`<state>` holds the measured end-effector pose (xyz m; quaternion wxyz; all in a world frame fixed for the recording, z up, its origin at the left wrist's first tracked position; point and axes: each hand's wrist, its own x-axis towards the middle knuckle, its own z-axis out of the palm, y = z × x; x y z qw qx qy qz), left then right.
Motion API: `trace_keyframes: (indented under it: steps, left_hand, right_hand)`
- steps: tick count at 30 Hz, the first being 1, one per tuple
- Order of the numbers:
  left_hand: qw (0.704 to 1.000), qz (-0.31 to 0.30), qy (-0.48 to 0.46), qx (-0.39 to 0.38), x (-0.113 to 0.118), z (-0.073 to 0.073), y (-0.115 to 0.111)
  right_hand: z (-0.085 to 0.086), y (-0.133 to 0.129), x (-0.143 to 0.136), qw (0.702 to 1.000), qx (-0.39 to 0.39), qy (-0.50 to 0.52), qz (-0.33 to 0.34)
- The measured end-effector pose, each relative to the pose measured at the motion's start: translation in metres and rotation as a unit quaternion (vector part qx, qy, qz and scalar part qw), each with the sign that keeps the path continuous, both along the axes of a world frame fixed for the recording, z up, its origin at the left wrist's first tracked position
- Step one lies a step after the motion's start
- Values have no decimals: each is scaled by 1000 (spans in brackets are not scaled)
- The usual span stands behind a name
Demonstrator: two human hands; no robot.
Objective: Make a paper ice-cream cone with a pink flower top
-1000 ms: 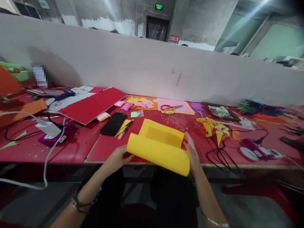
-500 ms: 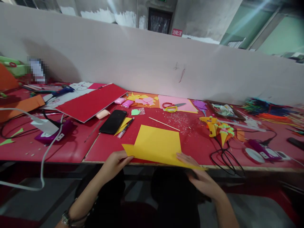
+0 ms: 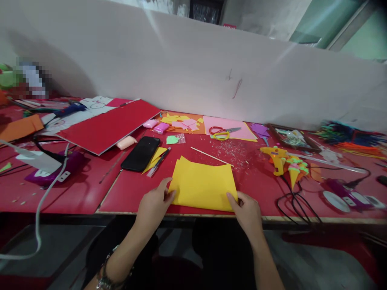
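A yellow sheet of paper (image 3: 204, 183) lies folded over on itself at the table's front edge, one layer's corner peeking out at its upper left. My left hand (image 3: 155, 201) pinches its left edge between thumb and fingers. At the lower right corner, my right hand (image 3: 246, 207) grips the sheet, thumb on top and fingers at the side. Just beyond the sheet rests a thin wooden stick (image 3: 211, 156). To its left are a pen (image 3: 159, 162) and a black phone (image 3: 141, 154), with a yellow scrap (image 3: 153, 159) partly under them.
Red-handled and yellow-handled scissors (image 3: 223, 132) lie on pink paper (image 3: 208, 121) at the back. A yellow glue gun (image 3: 275, 157) with a black cable stands right. A red board (image 3: 111, 127) and a purple power strip (image 3: 71, 167) are left. A white partition (image 3: 181, 60) rises behind.
The yellow sheet's near flap has been folded up over the rest, so its edges nearly meet. Both hands have shifted to grip the folded sheet's sides. The view has tilted slightly down.
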<state>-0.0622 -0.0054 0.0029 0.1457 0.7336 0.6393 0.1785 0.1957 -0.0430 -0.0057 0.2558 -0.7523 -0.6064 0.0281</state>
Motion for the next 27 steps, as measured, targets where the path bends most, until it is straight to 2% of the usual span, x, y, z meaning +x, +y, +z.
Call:
trace_keyframes:
  steps: [6,13,21,24,27]
  left_hand:
    - [995,24,92,-22,9,6,-3]
    - [1000,1,30,-11,7,5,-3]
    - [995,18,91,-38,9,-1,-3]
    - [997,13,60,-36,6,-3,-1]
    - [999,-32,-27,-17,2,-4,0]
  right_hand:
    - [4,9,0,998,-56,-32,-27]
    - [2,3,5,997,-74,-28,-13]
    - [2,2,7,996,-83,-14,-10]
    - [5,1,13,993,-97,50,33]
    - [7,-1,20,976,-94,162,112]
